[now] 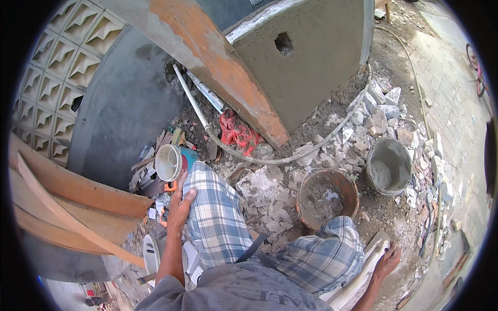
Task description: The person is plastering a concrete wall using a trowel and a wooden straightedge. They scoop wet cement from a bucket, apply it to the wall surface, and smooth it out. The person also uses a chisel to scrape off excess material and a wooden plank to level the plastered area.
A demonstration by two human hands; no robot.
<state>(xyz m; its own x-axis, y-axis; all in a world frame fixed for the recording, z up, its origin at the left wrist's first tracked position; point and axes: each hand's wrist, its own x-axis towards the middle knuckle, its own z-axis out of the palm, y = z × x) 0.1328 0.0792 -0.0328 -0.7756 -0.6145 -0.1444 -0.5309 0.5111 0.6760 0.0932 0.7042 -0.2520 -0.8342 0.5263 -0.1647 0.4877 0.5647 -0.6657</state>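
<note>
My left hand (180, 206) lies against my left knee (210, 199), thumb apart and fingers stretched upward, just below a white-rimmed pail (168, 163) with blue sides. Orange-handled tools (165, 217) are partly hidden beside it. My right hand (388, 256), out at my right side near a pale board (377, 242), has its fingers curled; whatever they hold, if anything, is unclear. An orange bucket (354, 196) with grey wet material stands by my right knee, and a cement-coated bucket (402, 163) is beyond it.
An orange-brown beam (244, 88) slants against a grey plastered wall (311, 62). A pale hose (332, 136) curves over rubble (384, 111), near red plastic (238, 132). Curved wooden panels (67, 202) are at left, a paved path (441, 88) and bicycle (480, 83) at right.
</note>
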